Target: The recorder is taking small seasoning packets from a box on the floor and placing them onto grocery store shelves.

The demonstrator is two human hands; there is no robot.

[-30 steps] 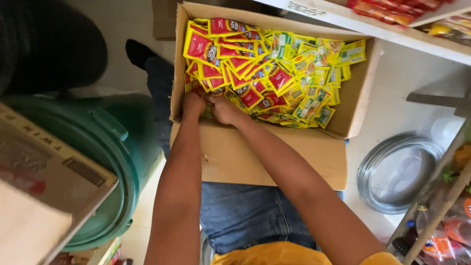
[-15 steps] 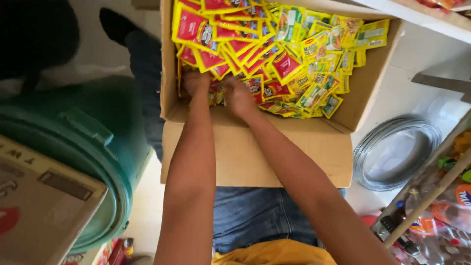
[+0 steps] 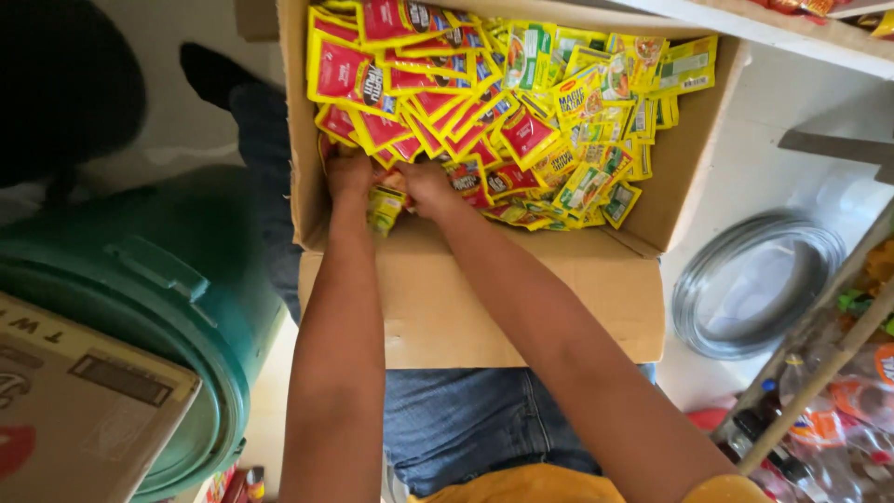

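An open cardboard box [image 3: 521, 298] rests on my lap, filled with several yellow-and-red sachets [image 3: 447, 102] on its left and yellow-and-green sachets [image 3: 596, 121] on its right. Both hands reach into the box's near left corner. My left hand [image 3: 349, 177] and my right hand [image 3: 426, 186] together grip a small bunch of yellow-green sachets [image 3: 386, 207], lifted just above the box's near wall.
A green plastic drum with a lid [image 3: 140, 307] stands at my left, with a cardboard carton [image 3: 74, 410] in front of it. A round metal tray [image 3: 759, 284] lies on the floor at right. Shelves with bottles [image 3: 819, 410] stand at the far right.
The box appears lower and closer in view. My hands have pulled a bunch of sachets out of the pile toward the box's near wall.
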